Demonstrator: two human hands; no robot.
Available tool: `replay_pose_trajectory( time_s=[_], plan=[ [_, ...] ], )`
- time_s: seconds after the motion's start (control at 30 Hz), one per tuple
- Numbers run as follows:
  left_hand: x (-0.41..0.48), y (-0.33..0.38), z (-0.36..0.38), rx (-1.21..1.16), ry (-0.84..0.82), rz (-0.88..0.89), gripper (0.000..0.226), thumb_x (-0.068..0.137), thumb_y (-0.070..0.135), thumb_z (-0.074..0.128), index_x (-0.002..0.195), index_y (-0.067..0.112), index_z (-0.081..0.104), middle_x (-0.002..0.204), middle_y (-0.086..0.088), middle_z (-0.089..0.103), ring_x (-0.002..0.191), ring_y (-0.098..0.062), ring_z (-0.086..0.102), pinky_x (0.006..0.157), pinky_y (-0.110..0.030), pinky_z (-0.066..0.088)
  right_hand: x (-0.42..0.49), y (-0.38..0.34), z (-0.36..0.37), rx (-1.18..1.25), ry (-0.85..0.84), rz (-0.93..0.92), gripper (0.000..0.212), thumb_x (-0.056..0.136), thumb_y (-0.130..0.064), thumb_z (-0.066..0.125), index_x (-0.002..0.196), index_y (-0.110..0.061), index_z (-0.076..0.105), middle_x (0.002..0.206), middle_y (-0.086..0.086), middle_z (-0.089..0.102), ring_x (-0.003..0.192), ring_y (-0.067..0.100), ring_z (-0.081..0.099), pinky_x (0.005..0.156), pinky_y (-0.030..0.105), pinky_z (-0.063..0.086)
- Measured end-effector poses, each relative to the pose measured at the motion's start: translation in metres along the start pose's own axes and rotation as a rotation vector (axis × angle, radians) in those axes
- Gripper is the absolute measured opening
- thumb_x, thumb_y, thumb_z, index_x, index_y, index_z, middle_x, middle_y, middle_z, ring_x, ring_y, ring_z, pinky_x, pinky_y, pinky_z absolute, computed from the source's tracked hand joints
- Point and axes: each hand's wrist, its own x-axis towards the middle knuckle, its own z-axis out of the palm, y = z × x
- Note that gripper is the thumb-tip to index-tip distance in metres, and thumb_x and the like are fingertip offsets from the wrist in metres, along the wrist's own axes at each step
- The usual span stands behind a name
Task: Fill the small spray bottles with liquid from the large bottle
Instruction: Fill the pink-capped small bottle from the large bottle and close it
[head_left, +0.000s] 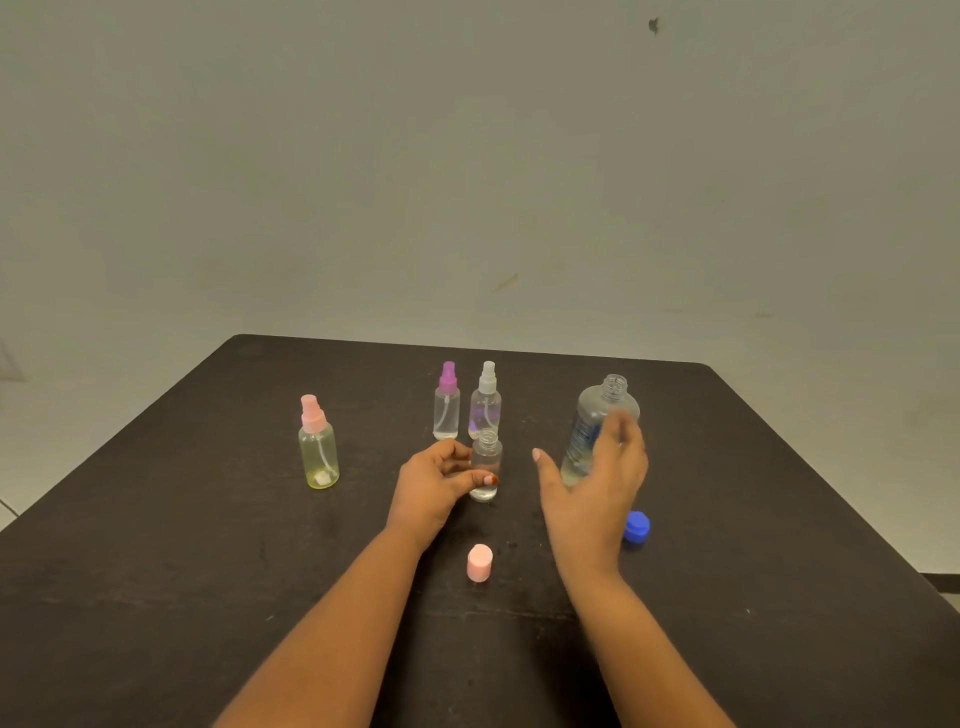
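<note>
Plain grey-green wall (467, 156) fills the upper half of the view, marked by a few small scuffs. Below it lies a dark worktop (208, 519) with rounded far corners, and two bare forearms reach over it from the near edge.

The large bottle (602, 431) stands upright at the right, clear, uncapped, with a printed label and some liquid in its lower part. The right hand (597, 483) is raised just in front of it, released, with the thumb spread wide and the fingers extended. The fingers are blurred, so it is hard to say whether they touch the bottle.

The left hand (439, 483) grasps the open small bottle (485, 470) at the centre, thumb low across its front and fingers curled behind its side. That bottle stands upright on the worktop with no sprayer on its threaded neck and a little clear liquid at the bottom.

Three more small bottles stand capped. The yellowish bottle (318, 447) with a pink sprayer is well apart at the left. The purple-topped bottle (447, 402) and the white-topped bottle (485, 400) stand side by side just behind the open one.

A pink cap (479, 563) stands between the forearms, near the left wrist. A blue cap (637, 526) lies just beside the right hand, near the large bottle's base.
</note>
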Motion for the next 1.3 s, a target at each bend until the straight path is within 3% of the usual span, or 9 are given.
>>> replay_pose_trajectory(
  time_s=[0.07, 0.2, 0.27, 0.33, 0.5, 0.7, 0.97, 1.1, 1.3],
  plan=[
    [-0.001, 0.000, 0.001, -0.028, 0.006, 0.006, 0.024, 0.068, 0.004, 0.079, 0.087, 0.009, 0.064, 0.090, -0.004, 0.074, 0.086, -0.010, 0.070, 0.080, -0.021, 0.051, -0.012, -0.005, 0.001, 0.039, -0.020, -0.043, 0.068, 0.074, -0.018, 0.077, 0.134, -0.007, 0.046, 0.135, 0.010, 0.042, 0.126, 0.017, 0.034, 0.103, 0.031, 0.035],
    [-0.002, 0.001, 0.001, -0.036, 0.001, 0.020, 0.024, 0.069, 0.003, 0.078, 0.086, 0.010, 0.064, 0.090, -0.006, 0.074, 0.086, -0.011, 0.070, 0.078, -0.019, 0.053, -0.035, -0.010, 0.000, 0.166, -0.221, 0.002, 0.049, 0.071, -0.014, 0.079, 0.117, -0.016, 0.063, 0.109, -0.008, 0.053, 0.103, 0.000, 0.047, 0.086, 0.002, 0.034],
    [-0.001, 0.000, 0.000, -0.019, 0.005, 0.026, 0.023, 0.068, 0.006, 0.079, 0.085, 0.012, 0.064, 0.089, -0.004, 0.074, 0.086, -0.011, 0.070, 0.079, -0.021, 0.053, -0.043, -0.013, -0.003, 0.187, -0.369, 0.022, 0.041, 0.072, -0.014, 0.079, 0.109, -0.024, 0.066, 0.102, -0.012, 0.055, 0.094, -0.007, 0.052, 0.077, 0.002, 0.037],
    [-0.001, 0.000, 0.000, -0.013, 0.010, 0.027, 0.024, 0.067, 0.007, 0.080, 0.085, 0.012, 0.064, 0.088, -0.004, 0.074, 0.086, -0.011, 0.070, 0.079, -0.022, 0.052, -0.049, -0.014, -0.004, 0.211, -0.478, 0.026, 0.038, 0.072, -0.009, 0.077, 0.107, -0.020, 0.067, 0.101, -0.009, 0.058, 0.080, -0.017, 0.054, 0.068, 0.001, 0.039],
    [-0.001, 0.000, 0.001, -0.008, 0.021, 0.014, 0.027, 0.066, 0.006, 0.080, 0.086, 0.011, 0.064, 0.088, -0.004, 0.073, 0.084, -0.009, 0.070, 0.076, -0.018, 0.050, -0.057, -0.008, 0.001, 0.091, -0.575, -0.021, 0.028, 0.069, -0.015, 0.079, 0.095, -0.018, 0.072, 0.094, -0.012, 0.062, 0.089, -0.004, 0.056, 0.080, 0.007, 0.043],
    [0.000, -0.001, 0.000, 0.013, 0.024, 0.016, 0.027, 0.066, 0.010, 0.081, 0.086, 0.012, 0.064, 0.089, -0.003, 0.073, 0.087, -0.010, 0.069, 0.076, -0.017, 0.050, -0.055, -0.006, 0.002, 0.083, -0.606, -0.023, 0.017, 0.069, -0.012, 0.078, 0.085, -0.016, 0.074, 0.081, -0.015, 0.062, 0.083, 0.000, 0.059, 0.076, 0.010, 0.045],
    [-0.001, -0.003, 0.000, 0.027, 0.026, 0.050, 0.020, 0.071, 0.006, 0.076, 0.087, 0.009, 0.065, 0.089, -0.010, 0.072, 0.089, -0.020, 0.069, 0.083, -0.030, 0.054, 0.001, -0.032, 0.001, 0.164, -0.427, -0.044, 0.006, 0.072, -0.005, 0.073, 0.074, -0.011, 0.070, 0.078, -0.005, 0.066, 0.072, -0.001, 0.057, 0.070, 0.011, 0.044],
    [-0.001, -0.001, 0.000, -0.039, -0.010, 0.029, 0.023, 0.068, 0.002, 0.078, 0.083, 0.008, 0.062, 0.086, -0.007, 0.074, 0.087, -0.015, 0.071, 0.090, -0.037, 0.053, 0.040, -0.050, 0.009, 0.058, -0.434, -0.106, 0.009, 0.077, -0.009, 0.071, 0.085, -0.010, 0.074, 0.087, 0.000, 0.069, 0.077, 0.008, 0.057, 0.074, 0.020, 0.045],
    [0.000, -0.002, 0.000, -0.040, -0.014, 0.021, 0.023, 0.067, 0.006, 0.079, 0.084, 0.007, 0.063, 0.087, -0.006, 0.074, 0.088, -0.016, 0.071, 0.092, -0.043, 0.052, 0.050, -0.047, 0.025, -0.029, -0.561, -0.052, 0.016, 0.079, -0.013, 0.071, 0.094, -0.010, 0.074, 0.097, 0.007, 0.072, 0.090, 0.016, 0.065, 0.081, 0.021, 0.046]
  ],
)
